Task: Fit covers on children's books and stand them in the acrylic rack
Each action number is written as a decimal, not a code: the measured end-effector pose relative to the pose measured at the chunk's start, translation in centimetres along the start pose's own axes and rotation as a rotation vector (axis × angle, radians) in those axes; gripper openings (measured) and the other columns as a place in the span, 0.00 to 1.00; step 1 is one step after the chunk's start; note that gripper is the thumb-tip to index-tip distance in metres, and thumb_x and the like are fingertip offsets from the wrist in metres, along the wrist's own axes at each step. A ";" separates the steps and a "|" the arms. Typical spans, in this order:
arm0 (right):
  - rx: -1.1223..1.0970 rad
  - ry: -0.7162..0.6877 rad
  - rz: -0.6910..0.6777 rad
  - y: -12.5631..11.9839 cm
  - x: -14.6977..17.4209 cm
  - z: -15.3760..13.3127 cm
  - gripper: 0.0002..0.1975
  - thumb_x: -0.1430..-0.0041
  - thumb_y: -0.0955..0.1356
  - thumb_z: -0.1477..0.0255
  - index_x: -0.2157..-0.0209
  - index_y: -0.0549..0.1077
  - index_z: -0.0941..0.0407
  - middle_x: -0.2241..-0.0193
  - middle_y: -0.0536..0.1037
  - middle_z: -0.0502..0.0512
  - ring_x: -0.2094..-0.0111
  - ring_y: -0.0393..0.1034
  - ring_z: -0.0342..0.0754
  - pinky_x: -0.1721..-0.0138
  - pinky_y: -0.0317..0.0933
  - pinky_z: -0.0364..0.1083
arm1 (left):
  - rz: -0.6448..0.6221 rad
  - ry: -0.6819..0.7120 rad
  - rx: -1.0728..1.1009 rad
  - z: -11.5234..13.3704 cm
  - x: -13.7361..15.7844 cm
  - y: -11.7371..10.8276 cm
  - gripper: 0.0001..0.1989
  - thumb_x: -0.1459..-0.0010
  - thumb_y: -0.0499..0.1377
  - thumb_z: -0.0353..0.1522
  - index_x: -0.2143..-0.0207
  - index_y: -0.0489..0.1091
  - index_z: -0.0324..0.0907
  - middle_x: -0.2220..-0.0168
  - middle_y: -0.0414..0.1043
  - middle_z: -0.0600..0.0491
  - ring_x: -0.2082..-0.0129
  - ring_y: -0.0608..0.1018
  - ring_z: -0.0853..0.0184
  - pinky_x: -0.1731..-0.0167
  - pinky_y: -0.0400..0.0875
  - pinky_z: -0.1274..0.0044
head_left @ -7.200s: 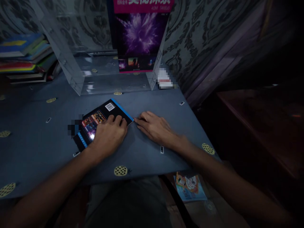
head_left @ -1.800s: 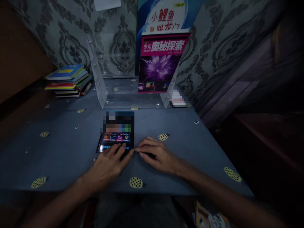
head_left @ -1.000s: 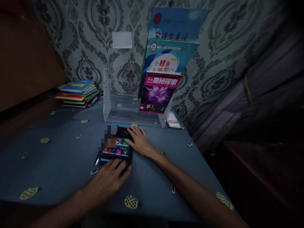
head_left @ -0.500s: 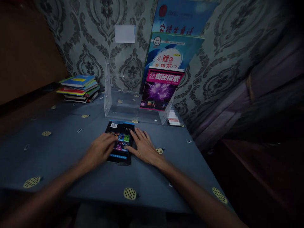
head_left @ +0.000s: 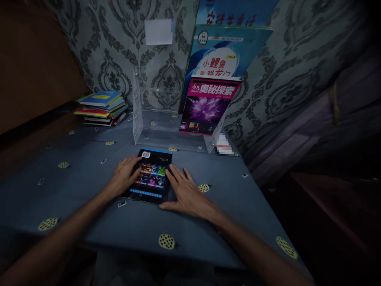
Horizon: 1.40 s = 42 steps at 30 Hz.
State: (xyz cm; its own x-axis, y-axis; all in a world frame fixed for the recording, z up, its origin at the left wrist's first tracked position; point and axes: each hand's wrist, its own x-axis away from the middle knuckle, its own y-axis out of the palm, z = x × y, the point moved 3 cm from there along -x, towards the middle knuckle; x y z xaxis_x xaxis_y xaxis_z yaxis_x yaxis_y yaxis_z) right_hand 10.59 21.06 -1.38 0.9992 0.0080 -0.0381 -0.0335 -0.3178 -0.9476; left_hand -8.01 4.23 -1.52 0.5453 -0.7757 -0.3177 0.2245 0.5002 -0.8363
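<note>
A dark book [head_left: 151, 175] lies flat on the table, its barcode and rows of small coloured pictures facing up. Along the book's left edge rests my left hand [head_left: 123, 175], fingers stretched forward and the thumb side on the cover. My right hand [head_left: 187, 192] lies at the right edge with fingers spread, its thumb near the bottom corner. A dark edge juts out at the book's lower left; whether it is a second book or a page, I cannot tell. Behind stands a clear acrylic rack [head_left: 137, 119], with a pink-bordered book [head_left: 208, 107] upright at its right side.
Two larger blue picture books, the nearer a teal one [head_left: 226, 43], stand behind the pink one. A stack of books [head_left: 101, 109] sits at the back left. A small white item [head_left: 224, 145] lies by the rack's right end. The blue cloth [head_left: 89, 171] covers the table.
My left hand has moved off the pictures to the book's left edge. My right thumb has slid from the cover to the lower right corner. The view has shifted slightly.
</note>
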 end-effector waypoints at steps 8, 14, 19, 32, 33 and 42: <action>-0.021 -0.018 -0.010 0.4 0.0 0.4 0.63 0.48 0.65 0.34 0.26 0.41 0.60 0.27 0.43 0.74 0.27 0.36 0.69 0.29 0.35 0.71 | 0.092 -0.383 0.916 -1.6 -1.0 -0.5 0.32 0.51 0.69 0.43 0.45 0.70 0.40 0.44 0.76 0.43 0.49 0.79 0.53 0.47 0.74 0.63; -0.102 -0.013 -0.029 0.0 0.0 0.6 0.65 0.51 0.67 0.33 0.27 0.46 0.64 0.28 0.44 0.77 0.26 0.36 0.69 0.29 0.33 0.70 | -0.045 -0.602 1.268 0.0 -0.6 0.3 0.29 0.54 0.72 0.32 0.50 0.69 0.39 0.62 0.82 0.49 0.68 0.83 0.63 0.64 0.79 0.72; -0.325 0.027 0.075 -0.4 -0.1 1.3 0.52 0.46 0.70 0.40 0.31 0.59 0.57 0.29 0.53 0.71 0.28 0.45 0.67 0.30 0.41 0.70 | -0.022 -0.617 1.318 0.6 -0.3 -0.4 0.25 0.56 0.72 0.28 0.54 0.70 0.39 0.68 0.81 0.52 0.71 0.82 0.65 0.68 0.79 0.76; -1.353 0.264 0.223 0.2 -1.4 3.1 0.26 0.51 0.77 0.54 0.57 0.72 0.55 0.80 0.71 0.41 0.86 0.69 0.41 0.86 0.58 0.38 | 0.032 -0.455 1.382 3.1 -1.3 -2.0 0.32 0.59 0.77 0.34 0.51 0.70 0.43 0.64 0.82 0.53 0.70 0.83 0.64 0.68 0.80 0.74; -1.375 0.238 0.257 -0.2 -1.4 3.0 0.25 0.51 0.77 0.53 0.59 0.71 0.55 0.80 0.71 0.41 0.84 0.71 0.42 0.85 0.59 0.38 | 0.040 -0.429 1.384 3.4 -1.6 -2.1 0.32 0.59 0.77 0.34 0.51 0.70 0.43 0.64 0.82 0.53 0.69 0.83 0.65 0.67 0.79 0.74; -0.845 -0.016 0.705 -3.8 0.3 2.9 0.09 0.38 0.71 0.65 0.58 0.80 0.52 0.58 0.83 0.56 0.56 0.79 0.51 0.52 0.74 0.52 | 0.052 0.057 1.163 4.2 -3.4 -5.0 0.13 0.51 0.73 0.40 0.65 0.80 0.45 0.58 0.83 0.49 0.44 0.78 0.53 0.39 0.66 0.60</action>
State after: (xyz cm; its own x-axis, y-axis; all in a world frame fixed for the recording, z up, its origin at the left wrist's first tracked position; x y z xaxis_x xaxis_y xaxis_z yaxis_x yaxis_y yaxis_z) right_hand 10.99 24.99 1.29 0.7604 -0.4202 -0.4951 -0.5664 -0.8021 -0.1891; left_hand -7.57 5.96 5.61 0.5447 -0.7456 -0.3840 0.8246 0.5595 0.0832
